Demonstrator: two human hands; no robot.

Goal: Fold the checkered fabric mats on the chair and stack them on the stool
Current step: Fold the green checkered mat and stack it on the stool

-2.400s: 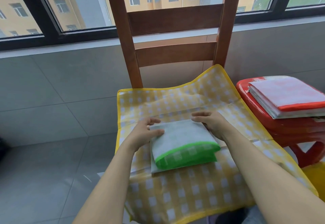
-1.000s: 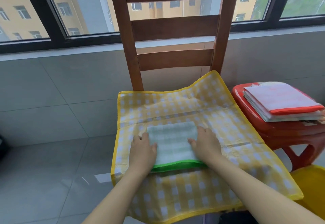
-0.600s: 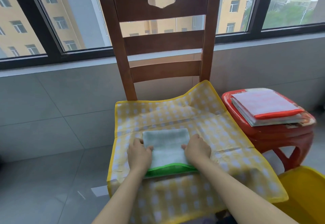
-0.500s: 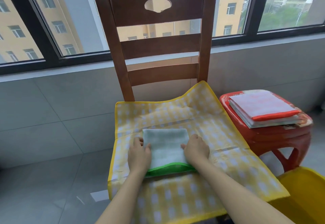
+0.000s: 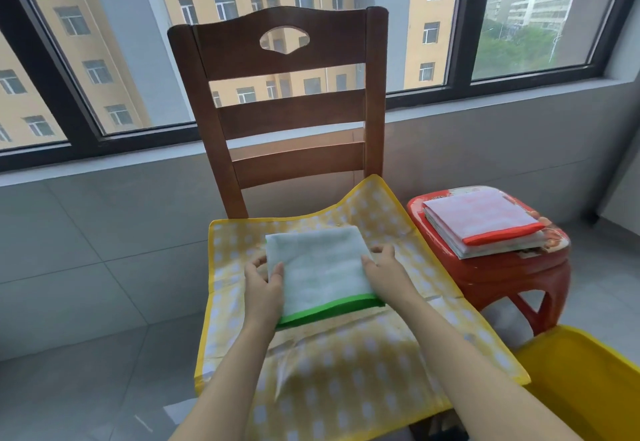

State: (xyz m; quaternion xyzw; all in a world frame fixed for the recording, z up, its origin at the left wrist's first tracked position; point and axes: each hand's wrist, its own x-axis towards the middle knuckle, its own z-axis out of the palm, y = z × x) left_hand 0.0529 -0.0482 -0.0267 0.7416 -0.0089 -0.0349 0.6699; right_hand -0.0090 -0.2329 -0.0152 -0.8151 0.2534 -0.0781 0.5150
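A folded mat with a green border (image 5: 320, 269) lies on an unfolded yellow checkered mat (image 5: 346, 364) spread over the seat of a brown wooden chair (image 5: 287, 111). My left hand (image 5: 263, 284) grips the folded mat's left edge, thumb on top. My right hand (image 5: 384, 272) holds its right edge, fingers at the side. To the right stands a red stool (image 5: 512, 274) with a stack of folded mats (image 5: 481, 225), the top one red-bordered.
A yellow plastic stool or bin (image 5: 588, 388) sits at the lower right, close to the chair and red stool. A grey tiled wall and window ledge (image 5: 104, 170) run behind the chair. Grey floor tiles lie to the left.
The camera has pulled back and up. My hands shifted from pressing flat on the folded green mat to gripping its two side edges; the mat looks slightly raised.
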